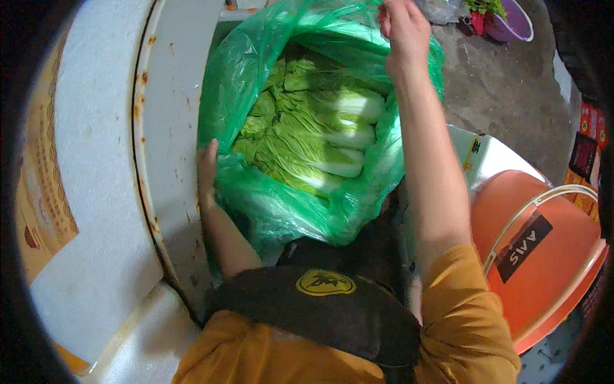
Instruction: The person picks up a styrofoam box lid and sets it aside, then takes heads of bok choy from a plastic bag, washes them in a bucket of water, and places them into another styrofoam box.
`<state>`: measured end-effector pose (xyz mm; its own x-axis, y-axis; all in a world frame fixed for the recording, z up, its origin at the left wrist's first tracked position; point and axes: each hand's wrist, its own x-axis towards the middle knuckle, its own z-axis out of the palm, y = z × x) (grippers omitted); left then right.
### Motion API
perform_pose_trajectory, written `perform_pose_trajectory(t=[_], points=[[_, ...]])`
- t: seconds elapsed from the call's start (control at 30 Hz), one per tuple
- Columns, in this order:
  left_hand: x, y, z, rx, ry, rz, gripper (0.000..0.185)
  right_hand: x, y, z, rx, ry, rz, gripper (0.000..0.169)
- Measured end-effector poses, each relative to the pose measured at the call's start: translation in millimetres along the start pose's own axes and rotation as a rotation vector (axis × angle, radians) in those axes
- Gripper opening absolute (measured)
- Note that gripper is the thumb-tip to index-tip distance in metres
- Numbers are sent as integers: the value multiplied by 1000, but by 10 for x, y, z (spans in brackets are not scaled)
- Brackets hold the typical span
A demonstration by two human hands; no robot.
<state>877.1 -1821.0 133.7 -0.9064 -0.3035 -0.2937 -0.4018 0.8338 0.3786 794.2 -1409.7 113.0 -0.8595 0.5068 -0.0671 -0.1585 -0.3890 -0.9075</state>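
A large green plastic bag [283, 206] gapes before me, with several heads of leafy green cabbage [297, 129] inside. Their pale stem ends point right, and their leaves lie to the left. At the bag's far right rim, my right hand [407, 29] is closed on the plastic. My left hand [207, 173] is against the bag's left side, its thumb at the green film. The fingers of that hand are mostly hidden, so its grip is unclear.
A white metal panel [172, 110] with rusty edges rises close on the left. To the right stand an orange bucket [523, 240] with a pale handle and a white foam box [499, 149]. A purple basin [515, 21] holding greens sits on the concrete floor [499, 81].
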Motion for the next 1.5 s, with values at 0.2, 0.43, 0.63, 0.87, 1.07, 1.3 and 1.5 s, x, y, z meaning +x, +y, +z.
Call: perform_pose_trajectory(t=[0.2, 0.43, 0.63, 0.87, 1.07, 1.3, 1.5], points=[[-345, -141, -85, 50, 132, -54, 37, -1213, 329, -317, -1289, -738, 239, 24], [-467, -354, -97, -100, 200, -57, 34, -1248, 330, -309, -1074, -707, 161, 16], [-796, -455, -100, -278, 345, -63, 31, -1885, 480, -100, -1423, -1253, -150, 22], [-1965, 216, 415, -1629, 28, -242, 15, -2534, 697, -231, -1551, -1297, 169, 22], [-1798, 777, 1616, -1252, -326, -987, 16, -2160, 1132, -299, -784, 61, 692, 30], [-1765, 703, 1733, -1003, -516, -1041, 24, -1972, 1339, -352, -1001, -96, 912, 42], [-1625, 708, 1963, -1196, -504, -1066, 28, -2091, 1352, -351, -1237, -495, 952, 100]])
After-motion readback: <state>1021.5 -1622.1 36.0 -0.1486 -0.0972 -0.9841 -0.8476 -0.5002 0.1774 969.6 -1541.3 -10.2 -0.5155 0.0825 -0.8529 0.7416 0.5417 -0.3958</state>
